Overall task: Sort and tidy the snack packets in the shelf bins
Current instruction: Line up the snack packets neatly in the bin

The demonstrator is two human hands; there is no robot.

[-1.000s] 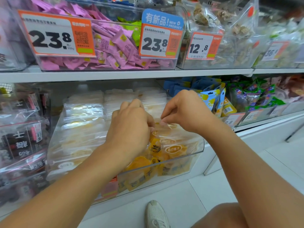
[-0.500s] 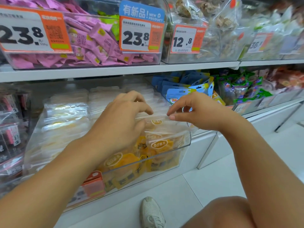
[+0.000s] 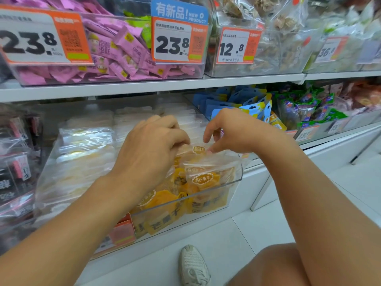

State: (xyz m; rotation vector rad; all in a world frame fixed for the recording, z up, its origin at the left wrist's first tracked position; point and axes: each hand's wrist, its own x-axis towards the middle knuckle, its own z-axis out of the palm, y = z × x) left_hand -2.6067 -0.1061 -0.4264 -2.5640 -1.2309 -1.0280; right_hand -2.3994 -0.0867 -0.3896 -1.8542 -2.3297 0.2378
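Both hands, left hand point(image 3: 152, 147) and right hand point(image 3: 233, 131), pinch top edge of dried-mango packet point(image 3: 203, 174) in clear bin point(image 3: 231, 195); front packets untidy.

On the upper shelf you can read a price tag point(image 3: 44, 36) showing "23.8" with "500g" in small print, fixed to the front of the bin of pink packets point(image 3: 115, 50); several of those packets carry "南酸枣糕". To its right, a blue sign point(image 3: 179, 13) says "有新品! NEW PRODUCT", and the tag under it point(image 3: 177, 41) also reads "23.8". The next tag point(image 3: 237, 46), on the bin of clear bags, reads "12.8" above a barcode. Further right, a blurred tag point(image 3: 329, 49) seems to read "36". On the lower shelf, the yellow packet point(image 3: 203, 179) at the bin's front bears an oval label, "每日草木". A small tag point(image 3: 305, 134) to the right starts with "13"; the rest is unreadable.
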